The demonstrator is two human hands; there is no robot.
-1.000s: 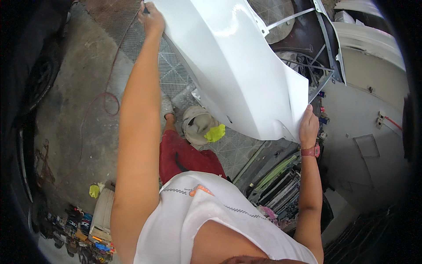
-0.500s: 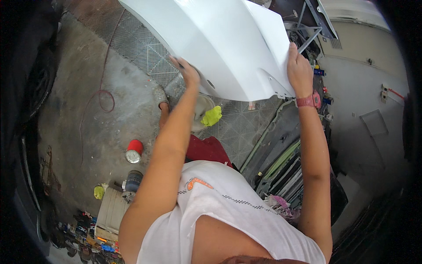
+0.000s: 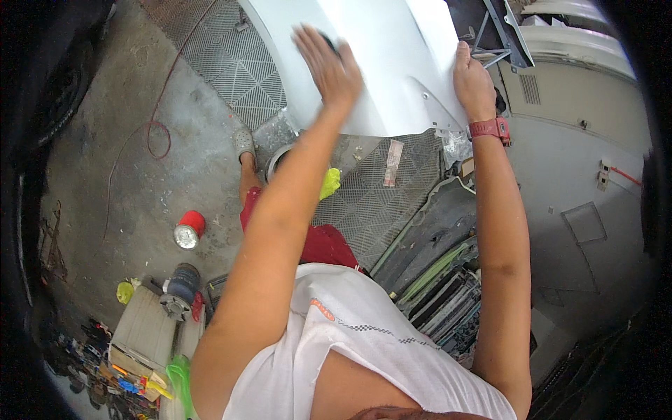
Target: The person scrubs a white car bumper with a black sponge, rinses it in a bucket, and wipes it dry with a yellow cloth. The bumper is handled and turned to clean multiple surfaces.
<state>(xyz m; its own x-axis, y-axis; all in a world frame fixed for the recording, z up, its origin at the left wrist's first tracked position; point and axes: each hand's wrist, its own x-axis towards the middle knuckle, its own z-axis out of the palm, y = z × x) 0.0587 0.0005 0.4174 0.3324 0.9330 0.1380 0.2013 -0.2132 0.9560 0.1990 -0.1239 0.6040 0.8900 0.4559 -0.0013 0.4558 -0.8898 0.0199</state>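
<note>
A white car fender (image 3: 392, 63) fills the top centre. My left hand (image 3: 332, 70) is laid over its face, fingers straight and slightly blurred. A dark pad (image 3: 328, 43) shows between the thumb and forefinger; the rest of it is covered by the hand, and its exact kind cannot be made out. With its thumb along the rim, my right hand (image 3: 476, 84) grips the fender's right edge; the fingertips are hidden behind it. A pink watch is on the right wrist.
Under the fender, a round bucket (image 3: 276, 159) and a yellow-green cloth (image 3: 330, 183) are partly hidden by my left arm. A red can (image 3: 190, 229) stands on the floor at left, near a thin red hose (image 3: 162, 126). Car panels (image 3: 434, 245) lean at right beside a wall.
My left hand has slid up and right from the fender's lower left edge onto its face, the dark pad moving with it. My right hand keeps its grip on the edge. The view has shifted.
</note>
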